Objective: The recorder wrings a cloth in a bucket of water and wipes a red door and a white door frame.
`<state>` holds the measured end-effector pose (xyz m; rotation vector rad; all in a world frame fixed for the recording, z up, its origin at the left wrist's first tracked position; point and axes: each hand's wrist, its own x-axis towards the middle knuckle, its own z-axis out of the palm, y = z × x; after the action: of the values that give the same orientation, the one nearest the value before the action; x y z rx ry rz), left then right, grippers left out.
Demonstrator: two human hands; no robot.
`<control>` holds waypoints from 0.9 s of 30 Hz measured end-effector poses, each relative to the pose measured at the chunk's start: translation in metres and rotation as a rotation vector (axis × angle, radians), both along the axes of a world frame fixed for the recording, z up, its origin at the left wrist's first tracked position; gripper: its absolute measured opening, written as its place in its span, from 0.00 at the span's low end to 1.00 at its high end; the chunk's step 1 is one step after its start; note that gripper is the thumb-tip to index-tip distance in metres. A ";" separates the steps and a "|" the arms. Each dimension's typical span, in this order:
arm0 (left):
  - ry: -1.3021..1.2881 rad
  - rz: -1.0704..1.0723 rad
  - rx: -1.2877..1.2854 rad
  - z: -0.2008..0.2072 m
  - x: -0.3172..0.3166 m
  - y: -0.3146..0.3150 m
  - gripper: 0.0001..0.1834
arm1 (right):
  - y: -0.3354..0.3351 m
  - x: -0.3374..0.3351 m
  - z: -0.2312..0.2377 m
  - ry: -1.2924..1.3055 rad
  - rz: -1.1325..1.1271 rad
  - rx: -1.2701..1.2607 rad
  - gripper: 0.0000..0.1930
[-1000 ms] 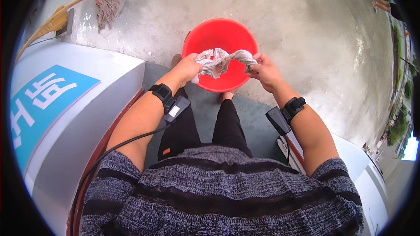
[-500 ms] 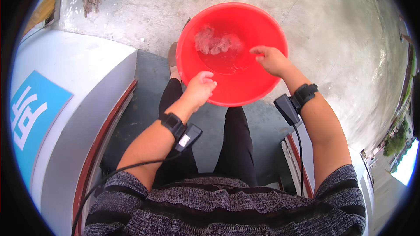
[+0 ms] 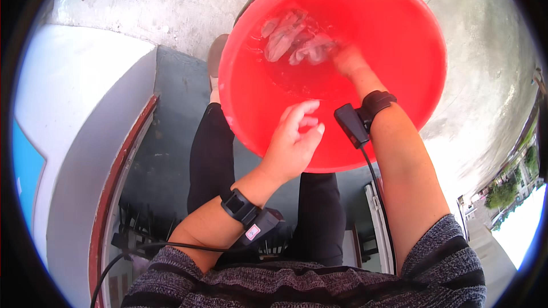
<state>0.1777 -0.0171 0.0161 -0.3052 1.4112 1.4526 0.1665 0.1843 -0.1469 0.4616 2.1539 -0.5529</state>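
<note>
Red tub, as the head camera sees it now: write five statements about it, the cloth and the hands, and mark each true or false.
1. The cloth lies inside the red tub. True.
2. The left hand grips the cloth. False: it is apart from it, holding nothing.
3. The right hand reaches into the tub. True.
4. Only the right wrist wears a black band. False: both do.
5. The cloth is left of the right hand. True.
</note>
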 end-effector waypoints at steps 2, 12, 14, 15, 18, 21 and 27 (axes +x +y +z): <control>0.064 0.058 -0.111 -0.006 -0.007 -0.006 0.22 | -0.030 0.011 0.010 0.151 -0.215 -0.105 0.18; -0.364 0.443 -0.228 -0.017 -0.039 0.009 0.29 | -0.047 0.021 0.074 0.591 -0.241 -0.357 0.12; -0.510 0.609 -0.215 -0.023 -0.048 0.014 0.29 | -0.060 0.023 0.137 0.841 -0.063 -0.359 0.11; -0.559 0.701 0.139 -0.038 -0.045 0.006 0.27 | -0.062 0.023 0.166 0.830 -0.037 -0.504 0.12; -0.452 0.464 0.011 -0.034 -0.041 0.016 0.20 | -0.072 0.036 0.210 0.663 -0.179 -0.766 0.14; -0.469 0.510 0.028 -0.032 -0.026 0.028 0.21 | -0.066 0.046 0.142 0.920 -0.259 -0.485 0.12; -0.178 0.527 -0.036 -0.030 -0.025 0.030 0.14 | -0.039 0.013 0.110 0.062 -0.107 0.054 0.16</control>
<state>0.1522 0.0132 -0.0134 -0.8586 1.2643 1.7680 0.1798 0.1453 -0.0368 0.5996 2.2178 -0.5759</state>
